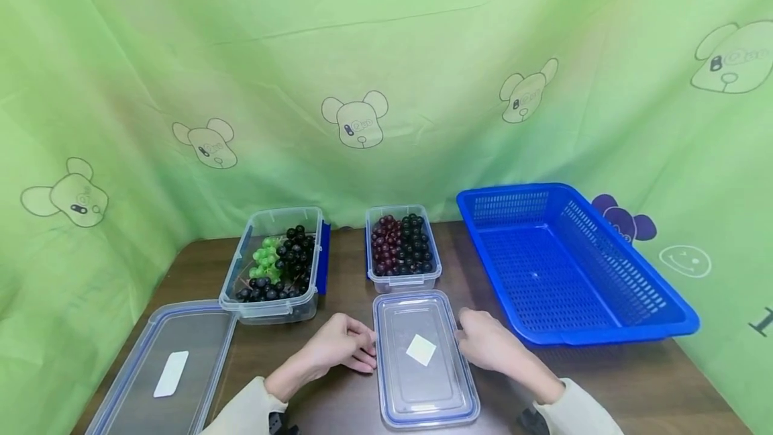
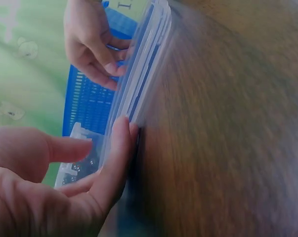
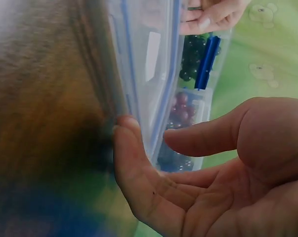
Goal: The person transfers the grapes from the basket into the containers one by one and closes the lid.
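Note:
A clear lid (image 1: 427, 388) with a blue seal and a pale square label lies in front of me. My left hand (image 1: 345, 344) is at its left edge; in the left wrist view the fingertips (image 2: 121, 128) touch the rim and the thumb stands apart. At the opposite edge is my right hand (image 1: 486, 341), its fingertips (image 3: 126, 126) against the rim and its thumb held off. Just behind the lid stands a small clear container (image 1: 404, 282) holding dark red and black grapes (image 1: 413, 240).
At the back left, a larger clear container (image 1: 274, 314) holds green and black grapes (image 1: 296, 254). A larger lid (image 1: 208, 334) with a white label lies in front of it. To the right sits a blue plastic basket (image 1: 546, 280). A green curtain (image 1: 423, 166) hangs behind the table (image 1: 338, 401).

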A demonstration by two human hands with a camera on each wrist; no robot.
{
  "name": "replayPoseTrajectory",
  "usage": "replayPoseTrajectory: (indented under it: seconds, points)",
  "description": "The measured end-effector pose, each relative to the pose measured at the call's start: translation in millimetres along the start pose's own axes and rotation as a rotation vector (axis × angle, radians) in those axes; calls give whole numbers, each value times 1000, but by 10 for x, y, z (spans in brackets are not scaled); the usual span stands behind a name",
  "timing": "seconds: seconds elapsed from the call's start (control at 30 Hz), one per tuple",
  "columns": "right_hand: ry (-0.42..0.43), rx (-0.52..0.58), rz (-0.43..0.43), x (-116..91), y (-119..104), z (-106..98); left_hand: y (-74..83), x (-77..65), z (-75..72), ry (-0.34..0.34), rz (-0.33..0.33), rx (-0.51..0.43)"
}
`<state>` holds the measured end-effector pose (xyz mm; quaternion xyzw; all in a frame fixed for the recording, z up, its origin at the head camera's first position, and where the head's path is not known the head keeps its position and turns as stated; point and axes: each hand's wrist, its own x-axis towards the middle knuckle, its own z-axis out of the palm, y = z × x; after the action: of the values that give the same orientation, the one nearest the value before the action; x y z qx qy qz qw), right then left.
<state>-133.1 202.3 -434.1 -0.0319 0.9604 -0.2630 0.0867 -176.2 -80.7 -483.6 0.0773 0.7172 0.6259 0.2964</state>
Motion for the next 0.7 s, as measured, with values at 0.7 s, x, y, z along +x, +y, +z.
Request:
replayPoseTrajectory:
  seconds: [0.7]
  points:
    - [-108, 413, 14, 1, 213, 60, 44, 45, 129, 87, -55, -13]
